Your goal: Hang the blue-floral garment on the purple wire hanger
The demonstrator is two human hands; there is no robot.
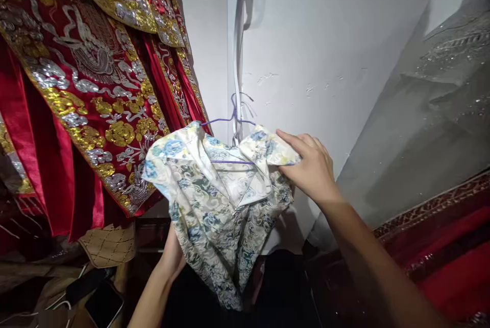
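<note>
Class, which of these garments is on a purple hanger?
The white and blue floral collared shirt, on the thin purple hanger. No such hanger shows by the shiny red gold-embroidered garment or the red fabric at lower right.

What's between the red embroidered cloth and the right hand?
The floral shirt, on a purple hanger, in the head view; the right hand holds its edge.

I have shirt (214, 215) on hanger (234, 116) before wall (306, 62); my left hand (176, 247) partly behind shirt, right hand (312, 164) at its right side; garment (95, 88) left, phone (104, 305) lower left.
</note>
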